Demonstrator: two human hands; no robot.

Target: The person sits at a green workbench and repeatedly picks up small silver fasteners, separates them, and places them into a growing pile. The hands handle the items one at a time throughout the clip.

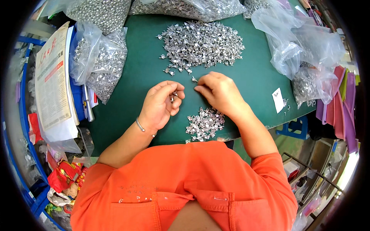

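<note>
My left hand (162, 101) is curled closed around a few small shiny metal pieces (174, 95), which show between thumb and fingers. Over the green table, my right hand (216, 89) has its thumb and fingertips drawn toward each other at one small metal piece (194, 79); whether they grip it I cannot tell. Beyond both hands spreads a large pile of silvery metal pieces (204, 44), with a few strays along its near edge. A smaller pile of similar pieces (205, 124) lies close to my body, beside the right forearm.
Clear plastic bags of metal parts stand at the left (110, 65), along the back (185, 10) and at the right (306, 82). A newspaper stack (54, 81) rises at the left edge. A small white card (278, 100) lies at right. A blue stool (293, 128) stands below.
</note>
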